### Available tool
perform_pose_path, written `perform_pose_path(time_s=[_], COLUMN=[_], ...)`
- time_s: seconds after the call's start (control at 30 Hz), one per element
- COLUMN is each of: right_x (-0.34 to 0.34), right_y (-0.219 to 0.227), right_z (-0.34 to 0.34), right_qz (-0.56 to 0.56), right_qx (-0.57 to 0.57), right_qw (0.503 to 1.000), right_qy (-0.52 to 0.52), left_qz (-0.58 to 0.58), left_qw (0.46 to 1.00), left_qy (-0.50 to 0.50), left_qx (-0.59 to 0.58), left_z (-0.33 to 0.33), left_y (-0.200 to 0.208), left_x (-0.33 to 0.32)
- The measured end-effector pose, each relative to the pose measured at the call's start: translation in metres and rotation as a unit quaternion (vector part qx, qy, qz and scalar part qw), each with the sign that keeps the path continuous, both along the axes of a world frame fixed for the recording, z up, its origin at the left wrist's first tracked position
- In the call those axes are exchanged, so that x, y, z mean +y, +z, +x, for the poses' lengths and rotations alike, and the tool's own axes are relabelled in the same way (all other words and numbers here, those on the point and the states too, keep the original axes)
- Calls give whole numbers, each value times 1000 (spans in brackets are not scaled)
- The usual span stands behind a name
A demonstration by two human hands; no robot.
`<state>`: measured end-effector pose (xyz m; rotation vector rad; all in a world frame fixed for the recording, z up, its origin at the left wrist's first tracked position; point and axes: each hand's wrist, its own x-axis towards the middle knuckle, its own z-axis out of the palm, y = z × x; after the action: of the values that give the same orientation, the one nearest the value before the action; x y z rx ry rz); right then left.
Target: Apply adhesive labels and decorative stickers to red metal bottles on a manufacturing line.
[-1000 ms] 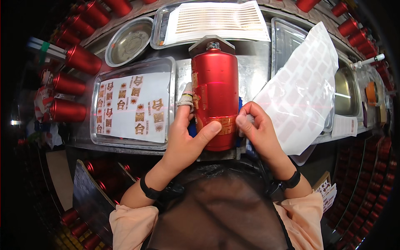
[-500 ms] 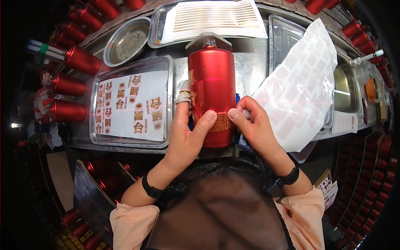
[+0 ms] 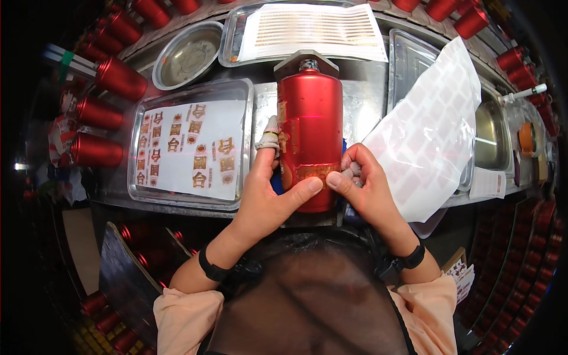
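A glossy red bottle (image 3: 316,118) lies on its side in front of me, neck pointing away and base toward me. Gold decals run along its left side, and a gold label strip (image 3: 307,172) crosses it near the base. My left hand (image 3: 260,189) is around the lower left, its thumb pressed at the strip's lower edge. From the right, my right hand (image 3: 370,186) grips the lower part, thumb tip almost touching the left one. Pale finger covers show on both hands. The fingers beneath the bottle are hidden.
Left stands a metal tray (image 3: 249,118) with a sheet of gold decals (image 3: 189,148); behind it is a round metal basin (image 3: 188,56). Striped sheets (image 3: 313,32) lie in a far tray. A translucent patterned sheet (image 3: 426,130) slants at right. Red bottles (image 3: 97,149) line the left.
Both thumbs have slid down the bottle toward its base, from the strip's upper part to its lower edge. The bottle sits slightly farther right in view, as does most of the bench.
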<state>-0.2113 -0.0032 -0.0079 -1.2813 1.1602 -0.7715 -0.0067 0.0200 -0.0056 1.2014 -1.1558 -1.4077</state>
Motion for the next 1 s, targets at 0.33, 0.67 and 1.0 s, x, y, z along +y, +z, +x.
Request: perform_pose_path(time_s=[0.33,0.67,1.0], right_x=[-2,0,-4], right_y=[-2,0,2], right_z=[-1,1,0], right_qz=[23,11,76], right_qx=[-42,-18,-84], right_qw=[999,1000,994], right_qy=[7,7,-2], left_qz=[-47,7,18], left_qw=[999,998,986], left_qy=[-2,30,34], left_qx=[4,47,162], left_z=[1,-5,4], left_y=[1,0,-5], left_x=[-2,-1,-1])
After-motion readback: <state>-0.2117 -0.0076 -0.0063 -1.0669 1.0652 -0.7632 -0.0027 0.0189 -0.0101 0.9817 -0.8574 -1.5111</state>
